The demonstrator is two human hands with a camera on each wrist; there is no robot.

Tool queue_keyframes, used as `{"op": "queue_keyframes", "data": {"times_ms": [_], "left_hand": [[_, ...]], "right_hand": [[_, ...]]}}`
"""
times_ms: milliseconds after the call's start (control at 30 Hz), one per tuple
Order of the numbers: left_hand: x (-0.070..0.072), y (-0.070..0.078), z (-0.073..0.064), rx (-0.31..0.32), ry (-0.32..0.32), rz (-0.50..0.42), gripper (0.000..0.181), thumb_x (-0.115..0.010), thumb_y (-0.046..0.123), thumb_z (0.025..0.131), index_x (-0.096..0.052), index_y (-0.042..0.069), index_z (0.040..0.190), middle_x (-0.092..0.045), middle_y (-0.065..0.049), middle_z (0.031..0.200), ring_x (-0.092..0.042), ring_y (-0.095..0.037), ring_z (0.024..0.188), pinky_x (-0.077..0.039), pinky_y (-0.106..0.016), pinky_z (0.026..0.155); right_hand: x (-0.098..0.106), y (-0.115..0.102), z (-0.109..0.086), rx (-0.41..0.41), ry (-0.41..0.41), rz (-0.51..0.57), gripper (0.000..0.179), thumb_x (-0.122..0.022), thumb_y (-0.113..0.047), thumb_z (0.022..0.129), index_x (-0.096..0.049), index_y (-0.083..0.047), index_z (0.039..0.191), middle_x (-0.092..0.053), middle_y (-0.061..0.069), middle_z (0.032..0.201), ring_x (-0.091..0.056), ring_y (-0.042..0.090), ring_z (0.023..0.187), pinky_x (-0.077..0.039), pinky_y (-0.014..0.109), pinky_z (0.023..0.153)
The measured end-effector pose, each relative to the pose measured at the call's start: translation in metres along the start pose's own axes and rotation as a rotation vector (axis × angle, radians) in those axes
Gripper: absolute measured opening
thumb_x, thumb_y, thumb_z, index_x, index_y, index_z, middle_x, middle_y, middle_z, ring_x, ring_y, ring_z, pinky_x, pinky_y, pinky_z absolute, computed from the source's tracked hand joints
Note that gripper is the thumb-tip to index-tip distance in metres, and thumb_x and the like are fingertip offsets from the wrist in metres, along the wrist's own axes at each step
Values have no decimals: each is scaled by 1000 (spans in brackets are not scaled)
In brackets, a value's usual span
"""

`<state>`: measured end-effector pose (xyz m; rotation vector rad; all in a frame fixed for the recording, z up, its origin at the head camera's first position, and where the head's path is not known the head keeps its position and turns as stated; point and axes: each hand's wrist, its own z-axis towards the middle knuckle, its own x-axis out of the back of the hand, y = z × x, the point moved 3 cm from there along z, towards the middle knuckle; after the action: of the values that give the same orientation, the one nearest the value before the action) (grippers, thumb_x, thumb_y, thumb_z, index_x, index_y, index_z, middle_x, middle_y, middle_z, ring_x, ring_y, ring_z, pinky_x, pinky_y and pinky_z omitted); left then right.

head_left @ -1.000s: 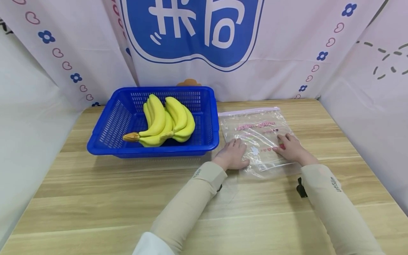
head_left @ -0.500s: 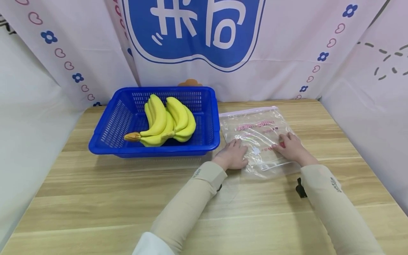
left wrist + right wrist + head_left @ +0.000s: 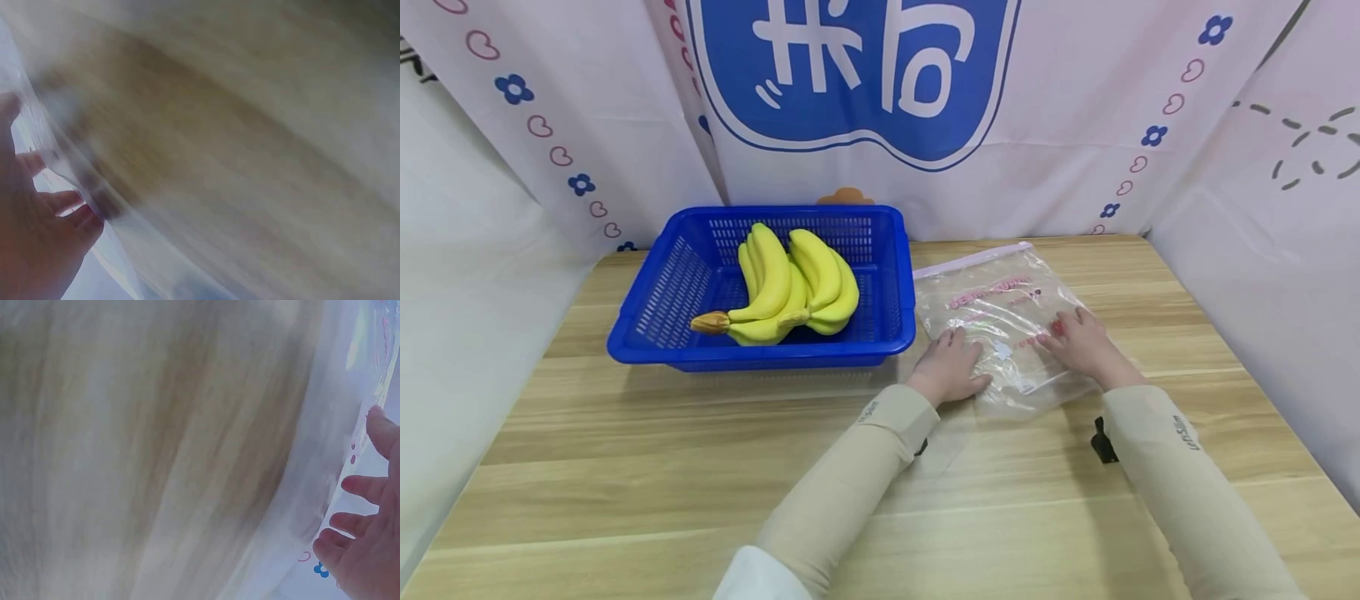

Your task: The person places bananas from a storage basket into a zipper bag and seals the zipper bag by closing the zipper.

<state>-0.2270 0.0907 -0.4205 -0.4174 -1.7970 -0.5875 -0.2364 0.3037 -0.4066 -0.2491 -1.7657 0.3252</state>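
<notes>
A clear plastic zip bag (image 3: 988, 304) with pink print and a pale pink zip strip lies flat on the wooden table, slightly askew. My left hand (image 3: 949, 367) rests on its lower left part, fingers spread and pointing away from me. On the bag's right side lies my right hand (image 3: 1082, 343), its fingers loosely extended over the red print. Both wrist views are hazy; in them the left fingers (image 3: 62, 203) and the right fingers (image 3: 359, 487) touch the clear film. Neither hand is curled round anything.
A blue plastic basket (image 3: 760, 357) stands left of the bag, its right side close to the zip strip. Two bunches of yellow bananas (image 3: 771, 279) lie inside it. A white printed cloth (image 3: 1045, 192) hangs behind the table (image 3: 700, 483).
The bag has turned a little counterclockwise: the right end of its zip strip has shifted left and away from me. Both hands stay on it, nearly in place. Basket and bananas have not moved.
</notes>
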Motion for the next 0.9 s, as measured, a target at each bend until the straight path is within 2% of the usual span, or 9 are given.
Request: {"op": "queue_keyframes", "data": {"times_ms": [167, 267, 333, 467, 567, 700, 900], "left_hand": [[-3, 1, 0, 38, -2, -3, 61, -39, 54, 97, -36, 19, 147, -24, -16, 156, -26, -32, 145, -26, -41, 119], [-4, 1, 1, 39, -1, 7, 62, -37, 56, 97, -34, 19, 148, -24, -16, 157, -26, -31, 145, -26, -41, 119], [-4, 0, 1, 36, 7, 4, 62, -35, 56, 98, -35, 19, 147, -25, -16, 156, -26, -31, 145, -27, -41, 118], [-4, -1, 2, 16, 34, -8, 52, -31, 49, 101, -40, 20, 145, -32, -16, 152, -31, -31, 142, -31, -41, 116], [-3, -2, 2, 15, 72, -12, 43, -29, 39, 104, -46, 22, 140, -36, -18, 149, -34, -33, 140, -32, -42, 115], [-1, -3, 3, 35, 113, 22, 38, -31, 30, 105, -50, 21, 136, -36, -20, 149, -32, -34, 141, -32, -43, 115], [2, -5, 5, 96, 117, 74, 47, -40, 38, 101, -42, 17, 143, -33, -19, 150, -31, -31, 141, -33, -40, 114]], "right_hand": [[-2, -7, 0, 34, 26, -31, 60, -50, -31, 98, -37, 16, 133, -24, 47, 140, -17, 62, 132, -13, 67, 111], [-4, -10, -1, 51, 10, -47, 62, -51, -36, 97, -39, 12, 134, -29, 43, 140, -19, 60, 133, -13, 67, 111], [-6, -10, -2, 52, -21, -61, 67, -52, -40, 96, -36, 10, 137, -27, 43, 141, -19, 61, 133, -13, 69, 110], [-12, -7, -2, 67, -62, -109, 76, -57, -42, 93, -31, 10, 140, -28, 45, 140, -22, 61, 131, -17, 69, 109], [-14, -4, -2, 81, -54, -116, 77, -60, -41, 92, -31, 12, 139, -30, 45, 138, -25, 59, 130, -20, 68, 107], [-14, -2, 0, 102, -50, -104, 77, -62, -39, 90, -31, 12, 139, -32, 44, 138, -26, 58, 129, -20, 67, 107], [-12, -1, 3, 130, -44, -96, 70, -66, -36, 88, -38, 10, 132, -42, 39, 133, -30, 55, 128, -24, 65, 105]]}}
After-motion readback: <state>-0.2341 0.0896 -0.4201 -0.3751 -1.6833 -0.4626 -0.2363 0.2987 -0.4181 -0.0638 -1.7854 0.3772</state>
